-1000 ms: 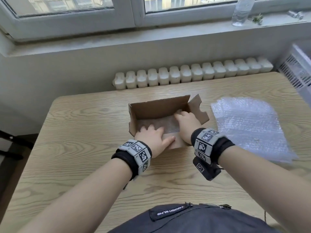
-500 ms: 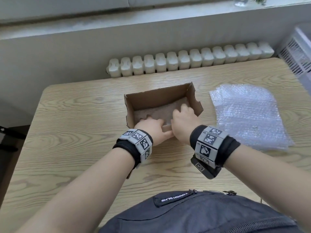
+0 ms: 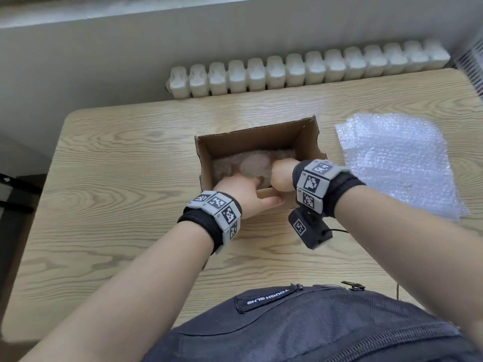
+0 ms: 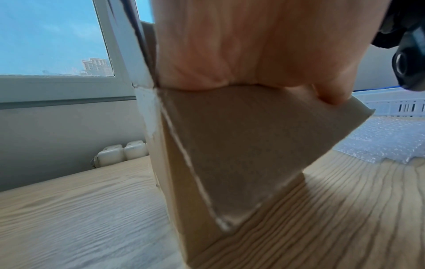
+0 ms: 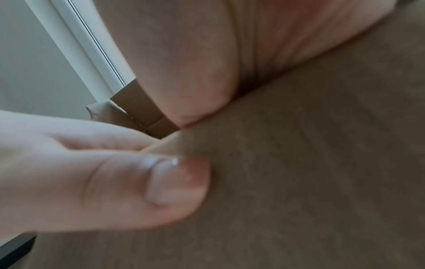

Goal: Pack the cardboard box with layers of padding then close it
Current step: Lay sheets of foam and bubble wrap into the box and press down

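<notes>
Your left hand (image 3: 244, 195) pinches the near wall of the open brown cardboard box (image 3: 251, 142) with curled fingers; your right hand (image 3: 282, 175) reaches inside, grip indeterminate

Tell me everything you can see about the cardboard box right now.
The cardboard box is small, brown, plain corrugated card, standing upright and open-topped on the wooden table, left of a stack of bubble wrap sheets. A padding layer lies inside. The left hand grips the near wall, thumb outside; the right hand reaches over that wall, fingers hidden.
</notes>
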